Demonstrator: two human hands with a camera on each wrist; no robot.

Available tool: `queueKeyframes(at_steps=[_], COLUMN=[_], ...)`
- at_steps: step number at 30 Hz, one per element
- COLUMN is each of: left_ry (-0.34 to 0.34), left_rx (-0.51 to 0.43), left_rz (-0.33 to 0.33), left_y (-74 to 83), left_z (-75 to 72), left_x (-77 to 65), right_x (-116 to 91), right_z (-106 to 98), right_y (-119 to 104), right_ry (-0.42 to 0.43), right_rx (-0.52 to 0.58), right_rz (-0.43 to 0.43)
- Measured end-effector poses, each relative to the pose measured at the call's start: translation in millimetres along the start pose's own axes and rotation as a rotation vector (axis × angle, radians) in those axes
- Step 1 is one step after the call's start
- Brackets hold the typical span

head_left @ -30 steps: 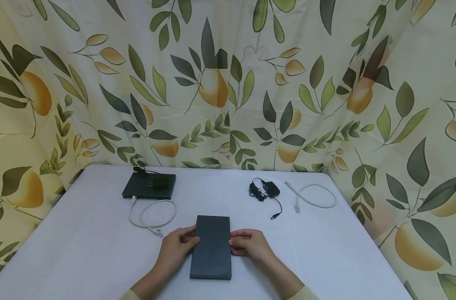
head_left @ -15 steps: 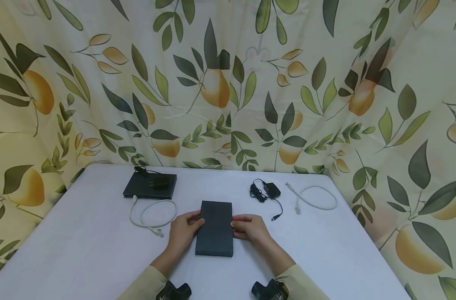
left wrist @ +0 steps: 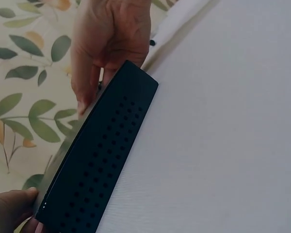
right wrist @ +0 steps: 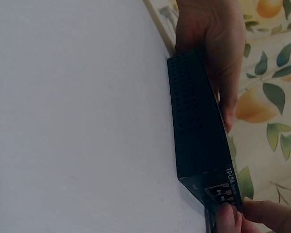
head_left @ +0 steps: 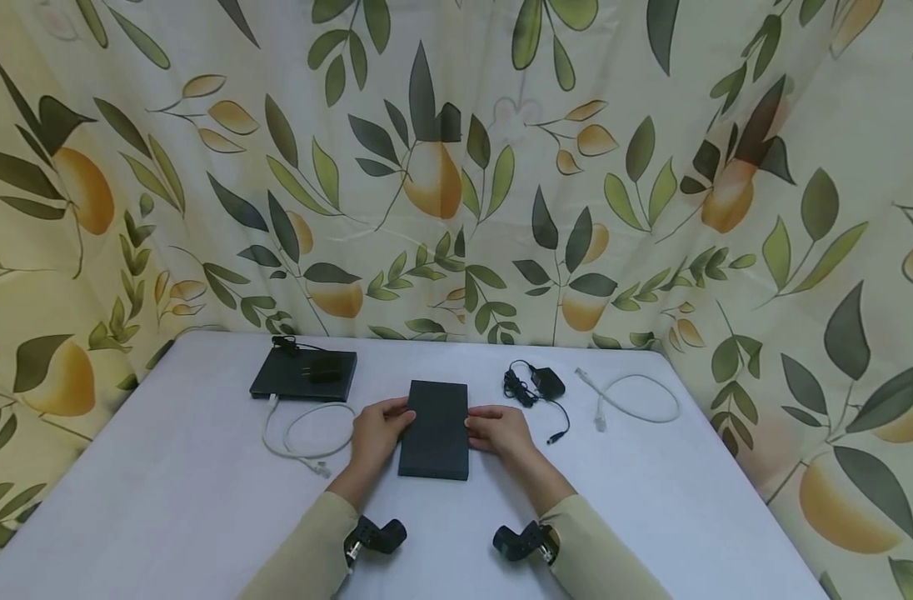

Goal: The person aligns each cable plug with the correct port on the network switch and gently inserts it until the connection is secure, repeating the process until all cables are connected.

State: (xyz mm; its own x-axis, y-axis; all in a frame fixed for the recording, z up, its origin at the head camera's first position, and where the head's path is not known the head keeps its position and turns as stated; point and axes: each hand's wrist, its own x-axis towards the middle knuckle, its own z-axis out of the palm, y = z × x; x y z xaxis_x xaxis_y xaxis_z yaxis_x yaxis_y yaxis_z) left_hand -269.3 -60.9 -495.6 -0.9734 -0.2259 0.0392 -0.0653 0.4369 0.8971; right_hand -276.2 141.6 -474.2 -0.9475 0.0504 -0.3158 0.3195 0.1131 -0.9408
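Note:
A dark TP-Link network switch (head_left: pixel 436 429) lies lengthwise between my two hands at the middle of the table. My left hand (head_left: pixel 376 437) grips its left edge, thumb on top. On the opposite edge, my right hand (head_left: pixel 501 433) pinches it between thumb and fingers. Rows of vent holes mark one long side of the switch (left wrist: pixel 99 160) in the left wrist view. The right wrist view shows the port end of the switch (right wrist: pixel 199 145), partly covered by fingertips. Whether its underside touches the cloth cannot be told.
At the back left sits another black switch (head_left: pixel 284 379) with a power adapter (head_left: pixel 321 369) on top and a white network cable (head_left: pixel 280 452) plugged in. A black power adapter (head_left: pixel 549 383) with bundled cord and a white network cable (head_left: pixel 644 414) lie at the back right.
Both hands have moved the switch away from the person, toward the back of the table. The sleeves and wrist cameras have come into the head view.

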Motion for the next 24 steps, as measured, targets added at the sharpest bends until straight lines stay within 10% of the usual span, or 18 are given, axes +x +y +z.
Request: queueKeyframes(at_steps=[24], left_ry=[-0.022], left_rx=[-0.001], left_rz=[-0.08], left_y=[4.7], left_z=[9.5], left_x=[31.7], right_x=[37.7], right_z=[-3.5], right_y=[-30.3], right_ry=[-0.044], right_rx=[-0.049], right_rz=[0.132])
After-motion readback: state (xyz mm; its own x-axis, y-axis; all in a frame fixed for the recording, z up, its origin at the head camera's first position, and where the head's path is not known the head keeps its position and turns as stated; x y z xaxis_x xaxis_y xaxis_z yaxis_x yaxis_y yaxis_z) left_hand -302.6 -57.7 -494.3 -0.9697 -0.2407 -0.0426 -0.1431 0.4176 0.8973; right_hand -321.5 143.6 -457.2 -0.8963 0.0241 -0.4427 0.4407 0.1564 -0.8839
